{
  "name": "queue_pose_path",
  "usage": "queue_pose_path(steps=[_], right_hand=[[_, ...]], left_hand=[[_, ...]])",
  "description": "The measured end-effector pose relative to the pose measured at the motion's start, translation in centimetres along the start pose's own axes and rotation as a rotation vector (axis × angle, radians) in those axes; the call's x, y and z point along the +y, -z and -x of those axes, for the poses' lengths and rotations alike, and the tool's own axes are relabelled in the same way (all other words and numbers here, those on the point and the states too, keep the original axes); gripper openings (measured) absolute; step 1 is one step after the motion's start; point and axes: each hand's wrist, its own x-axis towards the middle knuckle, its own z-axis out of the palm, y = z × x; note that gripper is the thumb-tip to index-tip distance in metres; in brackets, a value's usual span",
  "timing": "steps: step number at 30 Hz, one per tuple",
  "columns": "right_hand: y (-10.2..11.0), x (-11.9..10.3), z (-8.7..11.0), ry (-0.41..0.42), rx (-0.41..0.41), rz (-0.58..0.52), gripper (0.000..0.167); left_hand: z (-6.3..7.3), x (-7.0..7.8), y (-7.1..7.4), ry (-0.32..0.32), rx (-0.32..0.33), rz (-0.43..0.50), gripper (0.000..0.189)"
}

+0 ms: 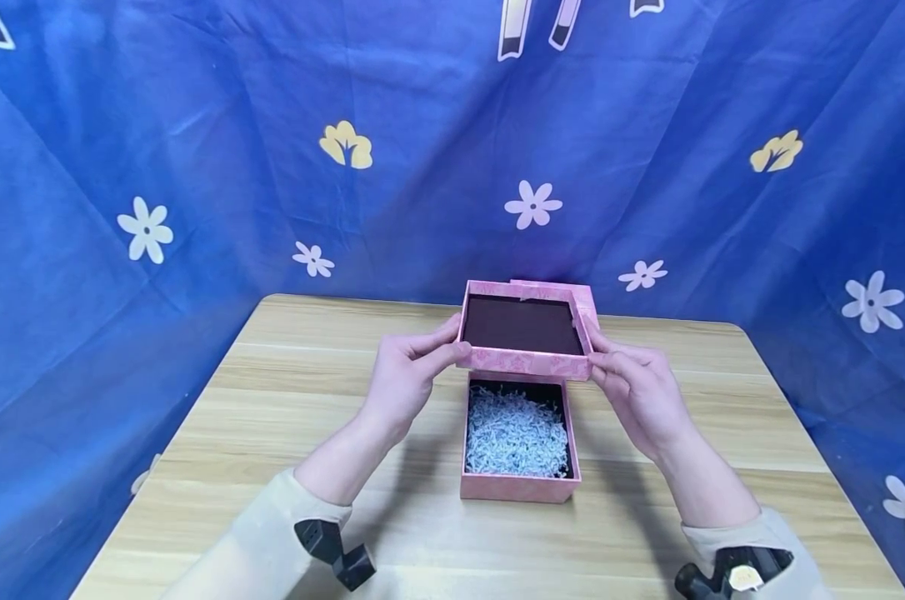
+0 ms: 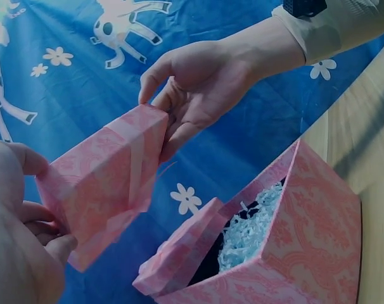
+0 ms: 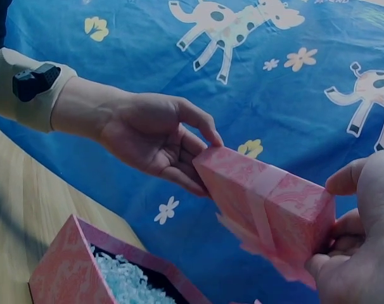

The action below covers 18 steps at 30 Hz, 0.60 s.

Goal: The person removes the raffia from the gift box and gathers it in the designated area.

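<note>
1. Pink patterned, paper-covered shallow rectangular lid [image 1: 523, 362], dark inside: held raised over the pale wood-grain surface [image 1: 295, 392], its hollow side turned up toward the person.

2. Left hand [image 1: 403, 371]: pinches the lid's left side, thumb at the near corner; the lid lies to its right.

3. Right hand [image 1: 643, 396]: pinches the opposite side, thumb likewise near the corner; the lid lies to its left. Neither hand is plainly nearer, since the lid bridges the gap between them.

4. Pink patterned, deep rectangular box [image 1: 516, 488], black-lined: stands uncovered on the surface, with a filling of pale blue shredded paper [image 1: 516, 433].

5. Governing relation (judged): lid to box. The lid hangs above and toward the box's far end, nearly centred on it from left to right. In the head view its near wall passes just beyond the filling; the wrist views show the two apart.

6. Axes: the lid's near wall runs from hand to hand, roughly parallel to the box's near wall. Foreshortening leaves the lid's longer side uncertain.

7. Facing: a pale pink ribbon [image 2: 136, 161] crosses the lid's outer face, which is directed downward and away from the person.

8. Second pink patterned piece [image 2: 182, 247], partly hidden: at the box's far end; contact cannot be told.
</note>
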Motion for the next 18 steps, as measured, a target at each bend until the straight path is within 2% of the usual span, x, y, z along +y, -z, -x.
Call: queue_pose_path(steps=[4, 10, 18], right_hand=[[0.4, 0.7, 0.3, 0.035, -0.015, 0.004, 0.042], [1.0, 1.6, 0.3, 0.088, -0.075, -0.031, 0.053], [1.8, 2.2, 0.3, 0.093, -0.157, -0.044, 0.061]], left_hand=[[0.2, -0.5, 0.2, -0.016, -0.018, 0.032, 0.044], [0.5, -1.0, 0.6, 0.031, -0.058, 0.101, 0.056], [0.6, -1.2, 1.1, 0.058, -0.129, 0.113, 0.067]])
